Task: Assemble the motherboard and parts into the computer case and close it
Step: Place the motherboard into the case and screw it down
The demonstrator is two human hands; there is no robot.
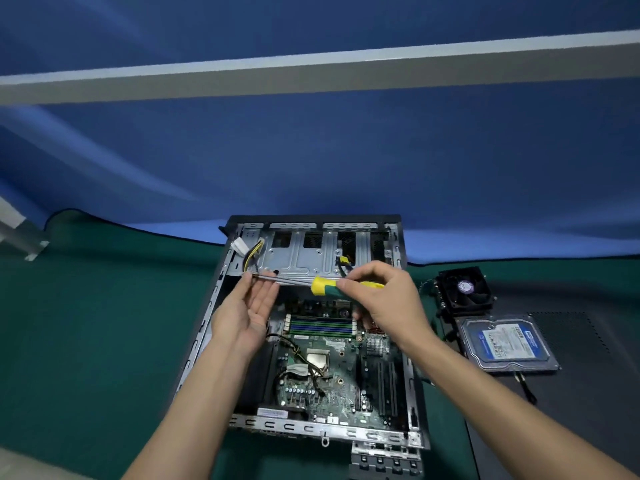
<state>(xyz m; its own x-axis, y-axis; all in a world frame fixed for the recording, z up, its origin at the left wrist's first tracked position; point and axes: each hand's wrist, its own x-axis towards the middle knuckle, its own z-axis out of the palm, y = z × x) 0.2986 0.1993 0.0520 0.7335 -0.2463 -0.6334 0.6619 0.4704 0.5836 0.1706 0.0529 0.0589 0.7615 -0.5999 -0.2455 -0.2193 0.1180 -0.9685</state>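
Right hand (pixel 377 299) pinches screwdriver (pixel 323 285) handle, left hand (pixel 247 308) spread with fingertips at its shaft tip, above open computer case (pixel 204 327) mid-desk, motherboard (pixel 322 375) seated inside; likely screw-fastening stage, next needing tip lowered onto a mounting hole.

Open computer case (pixel 313 258) of bare, dull grey sheet metal. Inside it, a matt green motherboard (pixel 322 372). Above the case, a screwdriver (pixel 323 285) with shiny steel shaft and glossy yellow-green plastic handle. Right of the case, a black plastic fan (pixel 465 289) and a hard drive (pixel 507 342) with glossy blue paper label. Beneath the case, a counter (pixel 97 323) covered in matt green cloth.
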